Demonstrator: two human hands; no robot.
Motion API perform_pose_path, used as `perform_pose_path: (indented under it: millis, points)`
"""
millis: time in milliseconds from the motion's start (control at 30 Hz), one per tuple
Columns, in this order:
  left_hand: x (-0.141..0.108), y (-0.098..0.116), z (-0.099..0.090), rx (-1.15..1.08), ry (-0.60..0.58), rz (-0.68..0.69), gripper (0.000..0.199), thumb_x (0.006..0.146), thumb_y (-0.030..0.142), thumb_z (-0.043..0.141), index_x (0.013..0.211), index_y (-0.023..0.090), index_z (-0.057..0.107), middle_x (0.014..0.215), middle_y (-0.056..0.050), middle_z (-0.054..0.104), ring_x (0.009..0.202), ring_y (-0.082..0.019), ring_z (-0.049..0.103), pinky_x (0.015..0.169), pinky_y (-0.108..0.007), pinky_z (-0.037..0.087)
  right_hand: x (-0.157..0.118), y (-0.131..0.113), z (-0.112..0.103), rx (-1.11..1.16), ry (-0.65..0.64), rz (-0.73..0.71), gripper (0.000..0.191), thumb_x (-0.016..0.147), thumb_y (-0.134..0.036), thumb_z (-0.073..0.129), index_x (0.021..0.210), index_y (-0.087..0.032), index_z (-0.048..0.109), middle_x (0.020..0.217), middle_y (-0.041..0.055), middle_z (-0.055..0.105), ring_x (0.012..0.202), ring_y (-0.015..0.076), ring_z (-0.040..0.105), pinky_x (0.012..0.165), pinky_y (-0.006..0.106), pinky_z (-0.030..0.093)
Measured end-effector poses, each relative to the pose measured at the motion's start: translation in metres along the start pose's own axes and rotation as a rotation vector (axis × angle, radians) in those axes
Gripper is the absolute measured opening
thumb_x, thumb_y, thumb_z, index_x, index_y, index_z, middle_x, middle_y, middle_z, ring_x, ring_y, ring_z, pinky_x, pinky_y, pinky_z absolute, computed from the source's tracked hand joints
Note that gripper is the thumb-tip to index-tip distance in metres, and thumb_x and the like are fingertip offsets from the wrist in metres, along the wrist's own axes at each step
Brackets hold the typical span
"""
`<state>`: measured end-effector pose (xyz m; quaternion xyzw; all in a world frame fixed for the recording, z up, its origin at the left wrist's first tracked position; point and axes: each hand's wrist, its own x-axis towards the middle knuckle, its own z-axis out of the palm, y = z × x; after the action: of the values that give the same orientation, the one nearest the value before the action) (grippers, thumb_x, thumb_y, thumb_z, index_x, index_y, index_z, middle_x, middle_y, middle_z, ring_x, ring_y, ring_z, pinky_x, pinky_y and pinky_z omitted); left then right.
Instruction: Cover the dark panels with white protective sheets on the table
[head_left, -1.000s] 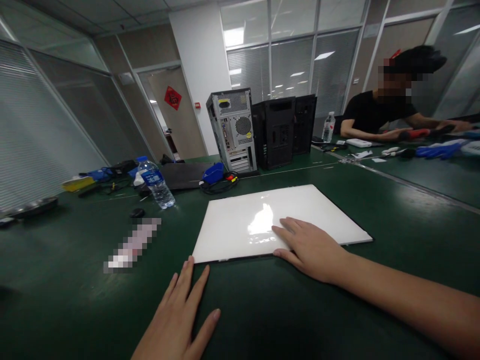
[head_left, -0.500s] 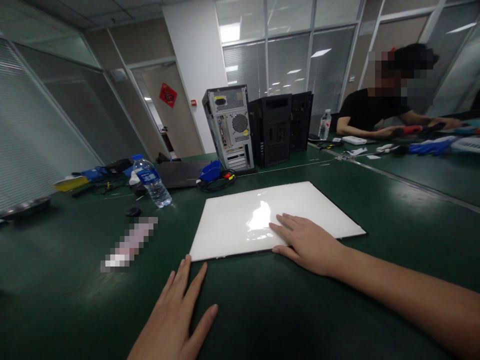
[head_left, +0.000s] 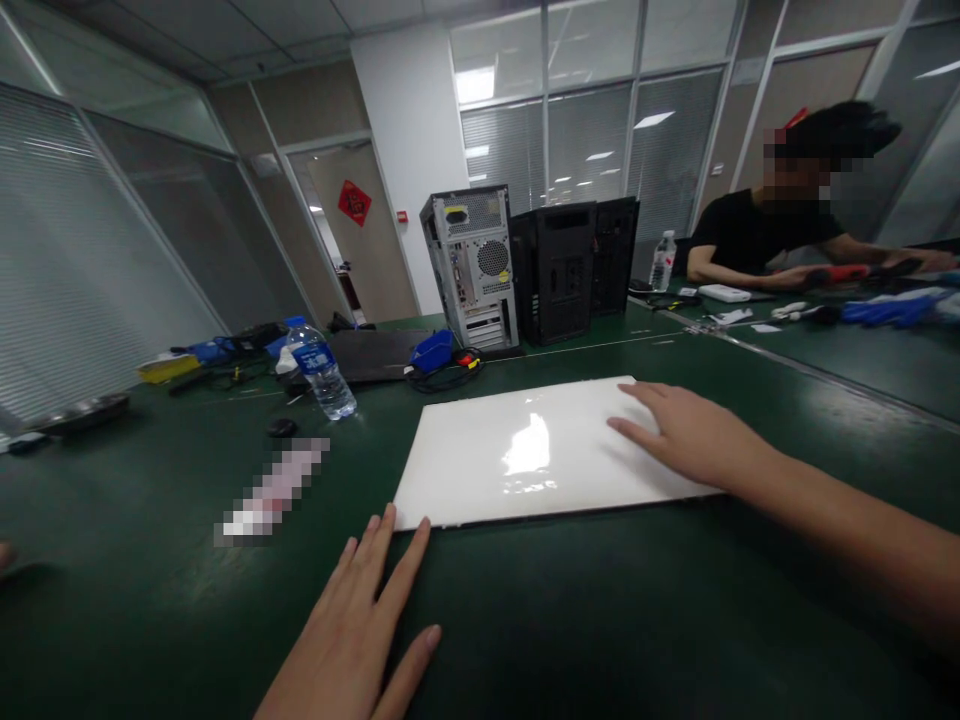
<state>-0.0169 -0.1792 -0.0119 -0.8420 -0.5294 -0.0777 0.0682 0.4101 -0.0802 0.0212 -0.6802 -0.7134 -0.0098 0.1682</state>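
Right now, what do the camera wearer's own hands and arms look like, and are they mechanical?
They are human, not mechanical. The left hand and right hand are bare: no gloves, and no rings that I can see. The right forearm shows no sleeve, watch or cable; the left forearm is out of frame.

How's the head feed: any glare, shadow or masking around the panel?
In the head view, bright glare sits on the glossy white panel, left of the right hand, with a faint shadow below its fingers; also in the head view, the green tabletop shines at right, and pixelation covers a pinkish item at left.
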Motion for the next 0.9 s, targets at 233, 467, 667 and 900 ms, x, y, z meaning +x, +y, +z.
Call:
perform_pose_path:
  millis: [233,467,667,900]
  points:
    - [0.071,-0.012,-0.043,0.045,-0.048,-0.129,0.077,0.094,0.061,0.037,0.156,0.016,0.031,0.157,-0.016,0.038,0.141,-0.035,0.041,0.113,-0.054,0.036,0.039,0.055,-0.029,0.520,-0.194,0.580,0.072,0.086,-0.062,0.052,0.134,-0.008,0.052,0.147,0.0240,0.044,0.126,0.0338,0.051,0.089,0.041,0.053]
    - [0.154,-0.037,0.008,-0.022,-0.104,-0.127,0.086,0.095,0.064,0.025,0.155,0.002,0.025,0.153,-0.024,0.041,0.140,-0.035,0.042,0.115,-0.047,0.032,0.047,0.060,-0.025,0.674,-0.263,0.732,0.071,0.084,-0.066,0.054,0.131,-0.014,0.042,0.127,0.0213,0.058,0.103,0.0243,0.063,0.072,0.031,0.055]
    - [0.167,-0.062,0.057,-0.148,-0.087,-0.113,0.091,0.094,0.070,0.018,0.154,0.002,0.026,0.160,-0.023,0.028,0.148,-0.035,0.026,0.119,-0.048,0.021,0.068,0.066,-0.006,0.570,-0.262,0.763,0.056,0.084,-0.059,0.059,0.117,-0.015,0.049,0.118,0.0183,0.061,0.100,0.0231,0.061,0.067,0.027,0.051]
    - [0.168,-0.060,0.060,-0.158,-0.081,-0.129,0.086,0.094,0.066,0.023,0.153,0.004,0.028,0.160,-0.023,0.029,0.149,-0.034,0.025,0.120,-0.047,0.019,0.099,0.064,0.018,0.374,-0.311,0.746,0.049,0.085,-0.053,0.059,0.105,-0.008,0.061,0.102,0.0228,0.063,0.091,0.0310,0.063,0.064,0.034,0.050]
